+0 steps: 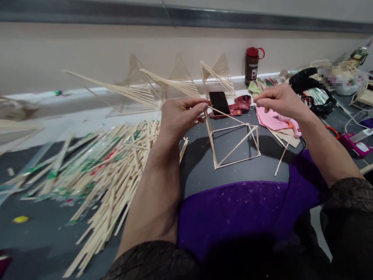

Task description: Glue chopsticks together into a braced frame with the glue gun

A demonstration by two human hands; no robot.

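A small open frame of thin wooden sticks point(213, 143) stands on the dark grey table, with diagonals crossing its sides. My left hand point(182, 116) pinches the frame's upper left corner between thumb and fingertips, where a slanting stick meets it. Off to the right, my right hand point(278, 97) is held in the air, apart from the frame. Its thumb and fingers are pressed together, and whatever may be between them is too small to make out. Just behind the frame lie a black phone point(219, 103) and a red lanyard point(241, 105).
Loose wooden sticks point(116, 186) and plastic wrappers cover the left. Fan-shaped stick models point(125, 93) line the wall, near a red-lidded bottle point(251, 66). Rightward are pink paper point(269, 118), a pink glue gun point(293, 125), black headphones point(304, 77) and a magenta tool point(354, 144). Purple cloth point(233, 210) covers the front edge.
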